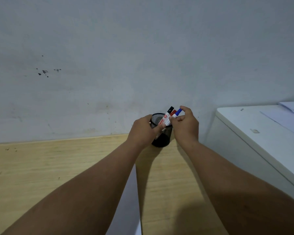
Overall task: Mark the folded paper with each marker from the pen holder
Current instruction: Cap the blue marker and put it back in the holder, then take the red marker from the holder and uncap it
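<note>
A black mesh pen holder [161,140] stands on the wooden table [41,170] against the wall. Three white markers lean in it: one with a black cap [170,109], one with a red cap [173,112], one with a blue cap [178,112]. My left hand [143,131] wraps the holder's left side, index finger across its front. My right hand [185,124] pinches the blue-capped marker at the holder's rim. The folded white paper [129,200] lies on the table between my forearms, mostly hidden by my left arm.
A white cabinet or appliance [255,133] stands to the right of the holder, higher than the table, with sheets of paper [292,109] on its top. A scuffed grey wall [143,65] runs right behind the table.
</note>
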